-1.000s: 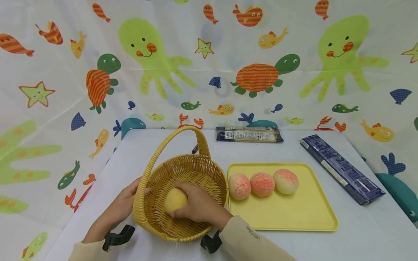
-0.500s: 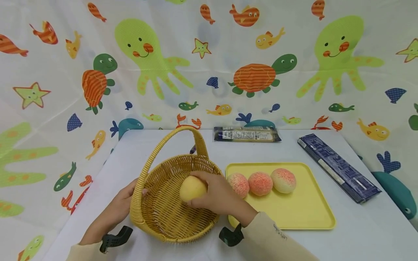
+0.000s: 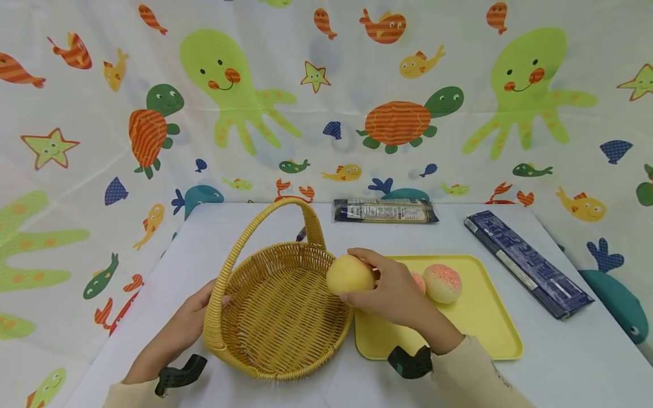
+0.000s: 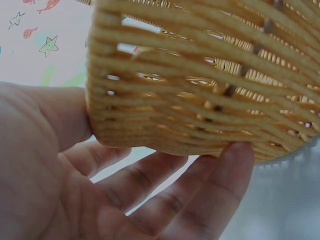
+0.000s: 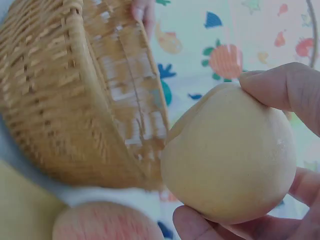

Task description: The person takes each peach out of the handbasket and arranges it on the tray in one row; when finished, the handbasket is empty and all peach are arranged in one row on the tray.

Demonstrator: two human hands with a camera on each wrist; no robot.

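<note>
My right hand grips a smooth yellow peach over the right rim of a woven basket. In the right wrist view the crease of the yellow peach shows between thumb and fingers. On the basket's left side my left hand holds the wall. The left wrist view has the fingers against the outside of the weave, while the thumb goes behind the wall. A reddish-white peach lies on the yellow tray; another peach is mostly hidden by my right hand.
At the back of the white table lies a dark flat packet. A long blue packet lies slanted right of the tray. The basket's tall handle arches over it. Behind stands a cloth printed with sea animals.
My right hand has lifted the yellow peach from inside the basket and carried it rightward to the rim beside the tray. The left hand still holds the basket's left side.
</note>
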